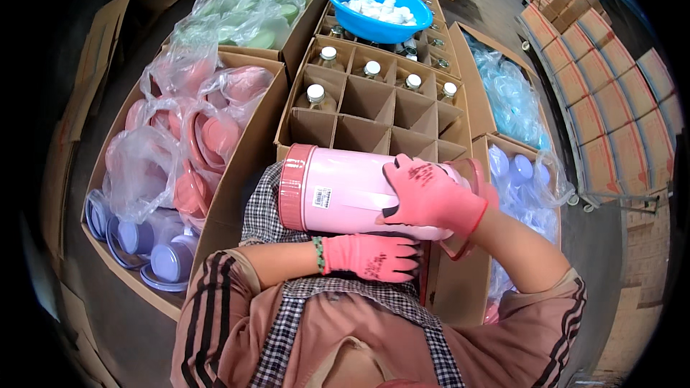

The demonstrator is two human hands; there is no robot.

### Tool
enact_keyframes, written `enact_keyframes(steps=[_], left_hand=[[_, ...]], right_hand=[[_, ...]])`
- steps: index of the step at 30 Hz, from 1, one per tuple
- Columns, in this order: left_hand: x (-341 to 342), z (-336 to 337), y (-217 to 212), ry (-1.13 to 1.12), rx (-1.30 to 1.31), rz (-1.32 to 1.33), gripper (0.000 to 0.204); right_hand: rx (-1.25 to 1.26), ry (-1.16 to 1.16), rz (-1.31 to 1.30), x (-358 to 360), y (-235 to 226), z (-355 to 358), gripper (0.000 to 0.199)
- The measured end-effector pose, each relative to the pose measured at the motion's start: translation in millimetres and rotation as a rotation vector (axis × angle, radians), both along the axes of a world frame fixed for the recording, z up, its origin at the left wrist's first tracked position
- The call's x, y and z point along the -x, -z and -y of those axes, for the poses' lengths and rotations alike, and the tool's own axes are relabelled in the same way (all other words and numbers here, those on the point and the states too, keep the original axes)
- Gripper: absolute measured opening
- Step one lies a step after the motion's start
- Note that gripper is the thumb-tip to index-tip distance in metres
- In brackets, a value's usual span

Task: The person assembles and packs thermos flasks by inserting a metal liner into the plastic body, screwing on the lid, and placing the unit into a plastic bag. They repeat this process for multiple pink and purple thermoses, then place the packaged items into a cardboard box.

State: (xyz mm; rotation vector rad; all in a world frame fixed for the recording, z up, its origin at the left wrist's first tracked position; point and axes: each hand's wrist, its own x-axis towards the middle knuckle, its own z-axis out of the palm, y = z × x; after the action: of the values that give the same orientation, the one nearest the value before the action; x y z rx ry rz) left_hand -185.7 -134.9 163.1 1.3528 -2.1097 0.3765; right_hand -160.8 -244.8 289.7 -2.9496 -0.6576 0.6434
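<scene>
A pink vacuum flask point(345, 194) lies sideways across my lap, its darker pink ribbed end to the left and a handle at the right end. A small white barcode label shows on its side. My right hand point(431, 197), in a pink glove with black fingertips, is spread round the flask's body near the right end and grips it. Just on the near side of the flask is my left hand point(370, 257), in a matching glove, its fingers stretched out to the right. Whether its palm touches something underneath is hidden.
Ahead stands a divided carton point(366, 133) with several white-capped glass bottles. A blue basin point(377, 11) of small white pieces rests beyond it. Cartons of bagged pink point(208, 129), green point(251, 14), blue point(507, 93) and purple point(521, 194) plastic parts flank me. Stacked boxes point(604, 100) stand right.
</scene>
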Motion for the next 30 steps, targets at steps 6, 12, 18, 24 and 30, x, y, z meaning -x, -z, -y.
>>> enact_keyframes(steps=[6, 12, 18, 24, 30], left_hand=[[3.2, -54.1, 43.0, -0.284, -0.054, -0.630, 0.029], [-37.1, -57.8, 40.9, -0.085, 0.234, -2.209, 0.075], [-77.7, -102.9, 5.1, -0.394, 0.000, -1.562, 0.077], [-43.3, -111.5, 103.9, -0.936, -0.592, -0.939, 0.071], [-3.3, -97.3, 61.0, -0.966, -0.878, -1.151, 0.071]], right_hand=[[-0.264, 0.252, 0.025, 4.1, 5.0, 21.7, 0.038], [-1.285, 0.880, -0.002, -16.0, -53.4, 4.6, 0.023], [-1.707, 0.874, 0.232, 5.3, 1.0, -13.4, 0.022], [-1.646, 1.110, 0.066, 54.2, 130.1, -27.7, 0.013], [-1.633, 1.150, -0.324, 90.5, 172.0, -23.2, 0.014]])
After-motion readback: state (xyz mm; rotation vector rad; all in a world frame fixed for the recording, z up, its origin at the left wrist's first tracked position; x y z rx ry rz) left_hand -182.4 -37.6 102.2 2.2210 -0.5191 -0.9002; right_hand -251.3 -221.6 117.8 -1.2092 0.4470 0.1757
